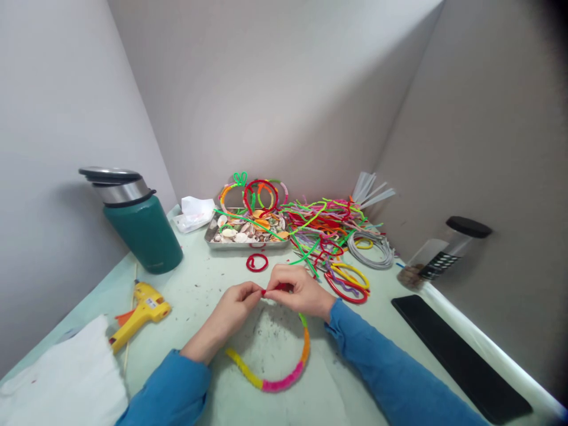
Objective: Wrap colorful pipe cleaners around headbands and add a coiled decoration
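Both my hands meet above the middle of the table, fingertips pinched close together. Between the thumb and finger of my left hand (242, 300) is one end of a small red pipe cleaner (263, 293). My right hand (299, 291) pinches the same red piece, part of which shows under its curled fingers. Below them lies a curved band wrapped in fuzzy yellow, pink, orange and green (284, 383), partly behind my right hand. Just beyond my fingers a red pipe cleaner ring (257, 262) rests on the table.
A metal tray (248, 245) of shells stands at the back, with decorated hoops behind. Heaped pipe cleaners (323, 216) and a grey wire coil (373, 251) lie right of it. Left are a green bottle (144, 234), yellow glue gun (144, 310) and white cloth (66, 373); right, a black strip (457, 355) and clear jar (439, 257).
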